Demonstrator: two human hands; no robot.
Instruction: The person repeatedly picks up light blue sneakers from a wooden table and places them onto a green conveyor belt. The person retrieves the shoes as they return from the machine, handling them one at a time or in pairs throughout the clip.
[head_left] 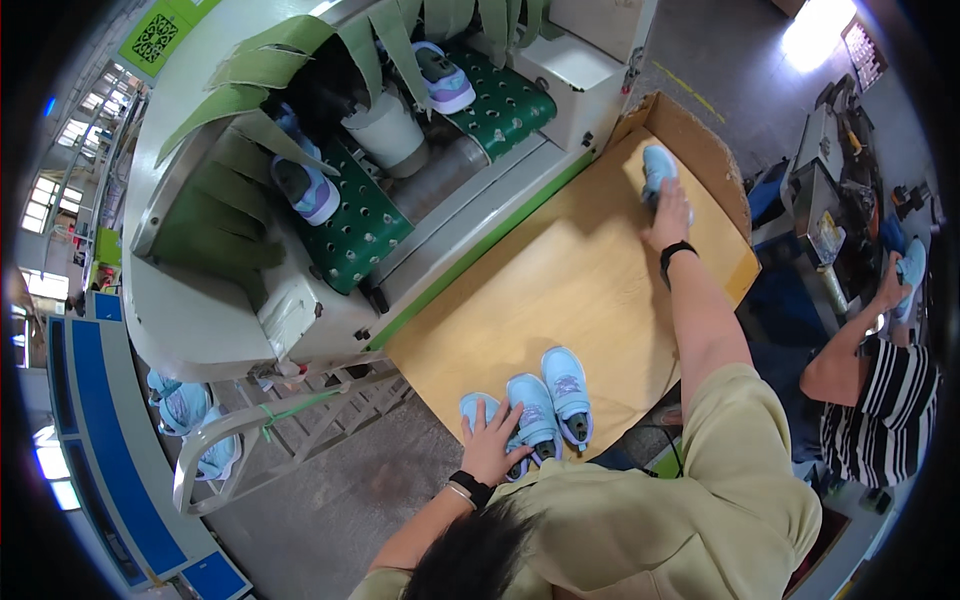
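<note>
Right hand (668, 218): at worktable (490, 340) 2 o'clock, over the rear of one light-blue sneaker (656, 163); grip cannot be determined. Left hand (489, 446): at 7 o'clock, fingers spread, contacting a three-sneaker row (535, 408). Perforated conveyor belts (512, 112): at 11 o'clock.

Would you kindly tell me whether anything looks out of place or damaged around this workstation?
The pale-green fabric strips at the opening of the big white machine look odd: they splay unevenly, several curling outward. The left-hand dark-green perforated belt shows pale patches around some holes, possibly wear. I see no spill.
</note>
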